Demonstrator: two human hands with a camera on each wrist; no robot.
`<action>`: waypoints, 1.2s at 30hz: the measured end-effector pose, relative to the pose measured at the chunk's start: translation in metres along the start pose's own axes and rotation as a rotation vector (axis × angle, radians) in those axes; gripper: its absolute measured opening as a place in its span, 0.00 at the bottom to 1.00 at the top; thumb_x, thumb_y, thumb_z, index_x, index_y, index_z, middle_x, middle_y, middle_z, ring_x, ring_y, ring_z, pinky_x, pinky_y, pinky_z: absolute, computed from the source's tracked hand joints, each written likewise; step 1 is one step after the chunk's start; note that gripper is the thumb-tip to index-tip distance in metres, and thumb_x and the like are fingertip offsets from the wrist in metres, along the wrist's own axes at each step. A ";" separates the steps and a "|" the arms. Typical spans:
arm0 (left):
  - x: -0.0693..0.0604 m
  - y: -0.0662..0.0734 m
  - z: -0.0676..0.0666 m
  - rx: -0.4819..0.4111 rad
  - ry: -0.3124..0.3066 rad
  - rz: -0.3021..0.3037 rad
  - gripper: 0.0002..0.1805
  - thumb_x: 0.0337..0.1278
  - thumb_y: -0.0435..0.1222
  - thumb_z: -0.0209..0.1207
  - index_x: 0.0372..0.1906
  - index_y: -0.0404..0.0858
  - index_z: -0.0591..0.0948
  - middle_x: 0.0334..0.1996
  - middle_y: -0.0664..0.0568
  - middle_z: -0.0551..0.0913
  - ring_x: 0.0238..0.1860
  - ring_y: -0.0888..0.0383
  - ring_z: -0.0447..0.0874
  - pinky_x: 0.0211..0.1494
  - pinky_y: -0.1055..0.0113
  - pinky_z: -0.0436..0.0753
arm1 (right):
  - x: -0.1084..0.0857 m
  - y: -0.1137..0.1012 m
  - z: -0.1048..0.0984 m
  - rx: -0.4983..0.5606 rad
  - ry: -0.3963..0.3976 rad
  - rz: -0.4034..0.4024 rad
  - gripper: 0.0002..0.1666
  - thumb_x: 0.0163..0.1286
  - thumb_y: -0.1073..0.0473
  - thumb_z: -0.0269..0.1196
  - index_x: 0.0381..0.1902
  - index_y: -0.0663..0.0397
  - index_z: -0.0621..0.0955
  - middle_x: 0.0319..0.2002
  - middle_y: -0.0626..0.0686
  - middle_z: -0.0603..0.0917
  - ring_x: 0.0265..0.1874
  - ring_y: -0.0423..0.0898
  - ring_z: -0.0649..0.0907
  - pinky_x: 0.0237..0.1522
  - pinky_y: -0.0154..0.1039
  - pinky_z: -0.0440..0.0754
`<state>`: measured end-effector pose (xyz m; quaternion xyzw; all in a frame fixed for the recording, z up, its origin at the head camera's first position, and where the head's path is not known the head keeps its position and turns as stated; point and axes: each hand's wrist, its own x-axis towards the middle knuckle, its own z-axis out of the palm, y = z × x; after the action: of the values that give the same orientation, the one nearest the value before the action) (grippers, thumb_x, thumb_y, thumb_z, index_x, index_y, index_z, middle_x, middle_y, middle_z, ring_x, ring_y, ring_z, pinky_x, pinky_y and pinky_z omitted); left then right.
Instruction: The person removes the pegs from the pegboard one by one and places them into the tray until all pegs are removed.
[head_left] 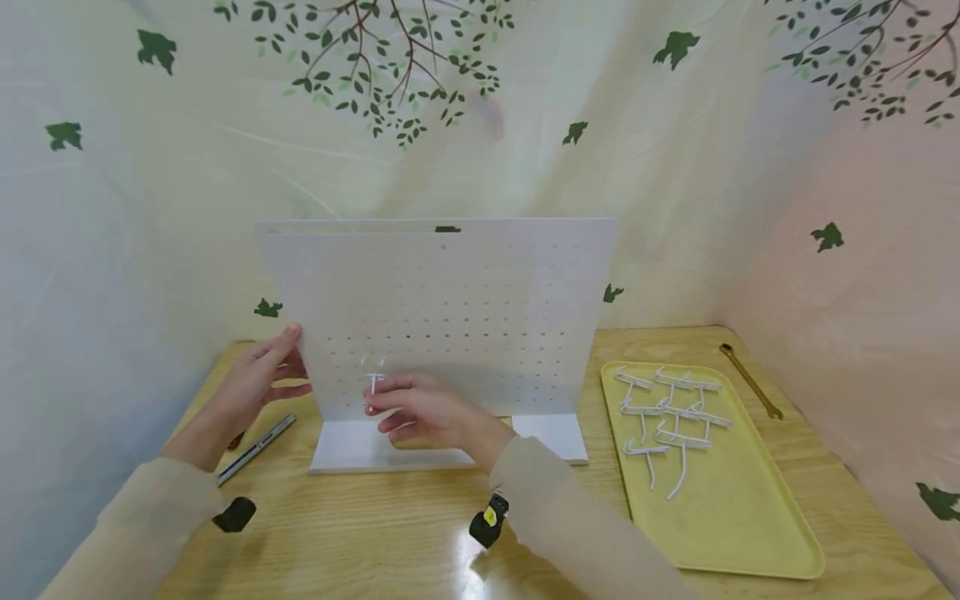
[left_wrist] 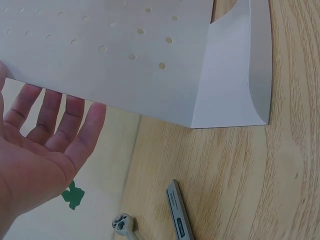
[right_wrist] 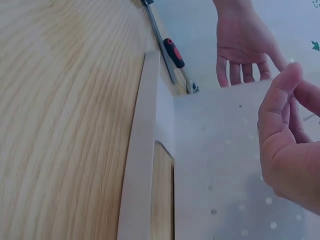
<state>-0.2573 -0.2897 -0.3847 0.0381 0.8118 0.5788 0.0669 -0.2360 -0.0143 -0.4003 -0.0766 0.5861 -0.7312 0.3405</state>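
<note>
A white pegboard (head_left: pixel 480 283) stands upright on its folded base on the wooden table. My left hand (head_left: pixel 258 379) grips its left edge, and in the left wrist view the fingers (left_wrist: pixel 67 122) reach behind that edge. Low on the board's left side, my right hand (head_left: pixel 427 408) pinches a small white pegboard hook (head_left: pixel 373 385) by its stem, its crossbar at the board's face. Whether the prongs sit in the holes I cannot tell. In the right wrist view, the curled fingers (right_wrist: pixel 280 100) of that hand mostly hide the hook.
To the right, a yellow tray (head_left: pixel 720 525) holds several white hooks in its upper part. Beyond it lies a combination wrench (head_left: pixel 750 379). Left of the board are a slim grey bar-shaped tool (head_left: pixel 257 450) and a ratchet with a red-and-black handle (right_wrist: pixel 174 53).
</note>
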 end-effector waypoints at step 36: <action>0.003 -0.002 -0.001 0.014 -0.005 -0.001 0.42 0.70 0.67 0.43 0.57 0.30 0.74 0.53 0.39 0.78 0.50 0.49 0.81 0.51 0.57 0.87 | -0.089 -0.045 -0.073 -0.501 0.020 -0.222 0.13 0.75 0.57 0.64 0.50 0.61 0.83 0.36 0.55 0.86 0.28 0.49 0.85 0.30 0.40 0.87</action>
<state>-0.2606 -0.2914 -0.3866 0.0396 0.8156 0.5731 0.0687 -0.2242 0.1005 -0.3559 -0.2151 0.7399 -0.5971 0.2230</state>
